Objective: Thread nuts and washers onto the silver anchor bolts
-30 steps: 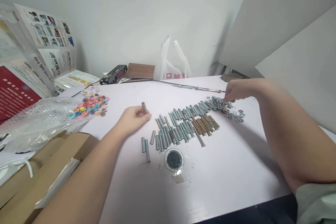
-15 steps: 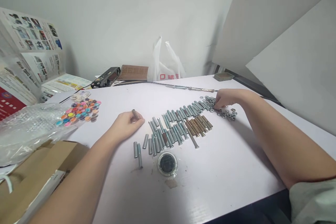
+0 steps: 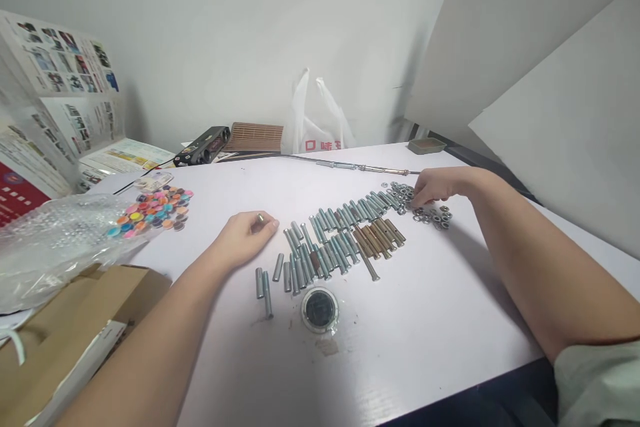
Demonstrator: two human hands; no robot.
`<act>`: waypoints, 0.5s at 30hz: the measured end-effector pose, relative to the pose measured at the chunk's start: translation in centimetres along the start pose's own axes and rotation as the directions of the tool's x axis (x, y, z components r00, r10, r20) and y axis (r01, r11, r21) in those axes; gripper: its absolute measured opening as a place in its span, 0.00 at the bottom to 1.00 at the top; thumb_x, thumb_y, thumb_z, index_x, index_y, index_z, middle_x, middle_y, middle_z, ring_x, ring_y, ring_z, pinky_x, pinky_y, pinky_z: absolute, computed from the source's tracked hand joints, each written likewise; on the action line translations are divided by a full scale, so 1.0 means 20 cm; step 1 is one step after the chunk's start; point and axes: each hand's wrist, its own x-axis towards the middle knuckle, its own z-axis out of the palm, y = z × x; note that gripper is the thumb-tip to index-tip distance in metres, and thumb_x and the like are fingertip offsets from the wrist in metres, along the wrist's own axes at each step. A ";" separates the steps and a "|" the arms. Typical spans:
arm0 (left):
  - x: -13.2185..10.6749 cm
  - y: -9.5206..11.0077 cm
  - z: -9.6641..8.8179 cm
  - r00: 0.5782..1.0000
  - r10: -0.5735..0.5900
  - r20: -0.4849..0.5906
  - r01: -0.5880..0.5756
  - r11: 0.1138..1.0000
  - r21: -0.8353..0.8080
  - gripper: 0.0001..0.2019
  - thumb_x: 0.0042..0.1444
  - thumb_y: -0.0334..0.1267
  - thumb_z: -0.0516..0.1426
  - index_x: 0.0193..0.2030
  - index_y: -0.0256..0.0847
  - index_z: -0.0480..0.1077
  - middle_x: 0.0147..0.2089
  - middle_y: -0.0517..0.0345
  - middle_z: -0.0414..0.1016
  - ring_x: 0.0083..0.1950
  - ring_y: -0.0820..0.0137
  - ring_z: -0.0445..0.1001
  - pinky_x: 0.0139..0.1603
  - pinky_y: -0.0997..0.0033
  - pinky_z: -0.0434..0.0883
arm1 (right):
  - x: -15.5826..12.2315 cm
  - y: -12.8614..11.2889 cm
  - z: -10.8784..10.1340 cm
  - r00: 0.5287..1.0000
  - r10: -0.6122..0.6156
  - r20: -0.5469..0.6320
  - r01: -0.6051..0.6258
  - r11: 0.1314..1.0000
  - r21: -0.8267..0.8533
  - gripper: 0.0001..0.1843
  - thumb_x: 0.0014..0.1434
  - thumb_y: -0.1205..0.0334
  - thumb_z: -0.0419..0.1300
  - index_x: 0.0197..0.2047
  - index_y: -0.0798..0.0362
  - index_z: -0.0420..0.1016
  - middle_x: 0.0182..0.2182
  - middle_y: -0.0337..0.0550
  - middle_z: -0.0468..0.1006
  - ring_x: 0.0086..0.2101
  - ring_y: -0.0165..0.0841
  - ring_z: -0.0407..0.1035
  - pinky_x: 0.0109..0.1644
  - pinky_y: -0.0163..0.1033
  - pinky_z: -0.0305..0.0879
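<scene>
My left hand (image 3: pixel 243 238) rests on the white table, closed around a small metal cylinder (image 3: pixel 261 218) of which just one end shows. Right of it lie silver metal sleeves and bolts (image 3: pixel 325 257) in slanting rows, with a group of brass-coloured sleeves (image 3: pixel 379 238) among them. My right hand (image 3: pixel 429 188) reaches down into a loose pile of metal nuts and washers (image 3: pixel 400 193). Its fingers are pinched together at the pile, and whatever they may hold is hidden.
A round dark disc (image 3: pixel 320 310) lies on the near table. Colourful buttons (image 3: pixel 155 210), a clear plastic bag (image 3: pixel 60 240) and a cardboard box (image 3: pixel 85 320) are at left. Along the back are a threaded rod assembly (image 3: pixel 360 167), a white bag (image 3: pixel 320 123) and a small tray (image 3: pixel 427 145).
The cylinder in my left hand has tipped so that its end faces up more and less of its side shows. My right hand stays at the nuts, barely shifted.
</scene>
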 end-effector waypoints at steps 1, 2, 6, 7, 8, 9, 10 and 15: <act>0.00 0.00 0.00 1.000 -0.003 0.000 0.003 1.000 0.001 0.19 0.57 0.54 0.52 0.38 0.41 0.75 0.38 0.58 0.79 0.40 0.64 0.74 0.42 0.69 0.66 | -0.01 0.00 -0.02 1.000 -0.009 0.019 0.008 1.000 0.018 0.14 0.42 0.54 0.67 0.19 0.54 0.69 0.22 0.42 0.67 0.23 0.29 0.57 0.27 0.38 0.55; 0.00 -0.01 0.00 1.000 -0.006 0.000 0.006 1.000 0.000 0.19 0.57 0.54 0.53 0.38 0.41 0.75 0.38 0.58 0.79 0.40 0.64 0.74 0.42 0.69 0.66 | -0.02 0.00 -0.03 0.998 -0.018 0.055 0.015 0.999 0.049 0.12 0.44 0.55 0.65 0.21 0.54 0.71 0.25 0.44 0.70 0.25 0.30 0.60 0.29 0.38 0.58; 0.01 -0.01 0.01 1.000 -0.013 0.006 0.013 1.000 -0.006 0.19 0.57 0.55 0.53 0.38 0.41 0.74 0.38 0.58 0.78 0.40 0.64 0.74 0.43 0.68 0.65 | -0.08 0.01 -0.08 0.999 -0.033 -0.033 0.041 0.955 0.292 0.05 0.47 0.62 0.61 0.25 0.54 0.71 0.29 0.47 0.73 0.31 0.33 0.65 0.36 0.39 0.63; 0.01 -0.01 0.01 1.000 -0.018 0.008 0.018 1.000 -0.006 0.19 0.57 0.55 0.53 0.38 0.41 0.74 0.38 0.58 0.78 0.40 0.64 0.74 0.43 0.68 0.65 | -0.09 0.02 -0.08 0.995 -0.034 -0.091 0.068 0.916 0.395 0.04 0.46 0.63 0.61 0.25 0.54 0.70 0.29 0.47 0.72 0.30 0.32 0.64 0.35 0.39 0.62; 0.01 -0.01 0.01 1.000 -0.025 0.011 0.025 1.000 -0.006 0.19 0.57 0.55 0.52 0.38 0.41 0.74 0.38 0.58 0.78 0.41 0.64 0.74 0.43 0.68 0.65 | -0.10 0.04 -0.08 0.988 -0.032 -0.150 0.105 0.853 0.510 0.05 0.45 0.64 0.61 0.25 0.54 0.68 0.28 0.47 0.71 0.29 0.31 0.62 0.34 0.38 0.60; 0.01 -0.01 0.01 0.999 -0.034 0.012 0.034 0.999 -0.007 0.19 0.57 0.55 0.52 0.38 0.41 0.74 0.38 0.58 0.78 0.41 0.64 0.73 0.43 0.68 0.65 | -0.11 0.07 -0.07 0.978 -0.022 -0.205 0.147 0.771 0.620 0.06 0.45 0.65 0.60 0.24 0.54 0.64 0.27 0.46 0.69 0.27 0.29 0.60 0.32 0.38 0.58; 0.01 -0.01 0.01 0.999 -0.041 0.012 0.042 0.999 -0.009 0.20 0.57 0.55 0.52 0.38 0.41 0.74 0.38 0.57 0.78 0.41 0.63 0.73 0.43 0.68 0.65 | -0.11 0.10 -0.06 0.968 -0.007 -0.251 0.189 0.680 0.708 0.09 0.45 0.66 0.59 0.23 0.53 0.60 0.26 0.44 0.67 0.25 0.27 0.56 0.30 0.37 0.55; 0.01 -0.02 0.01 0.998 -0.056 0.007 0.056 0.998 -0.012 0.20 0.57 0.55 0.53 0.39 0.41 0.74 0.38 0.58 0.78 0.40 0.64 0.73 0.43 0.68 0.64 | -0.10 0.28 0.00 0.961 0.073 -0.268 0.180 0.573 0.800 0.14 0.52 0.60 0.46 0.24 0.50 0.39 0.20 0.34 0.43 0.20 0.26 0.37 0.23 0.39 0.40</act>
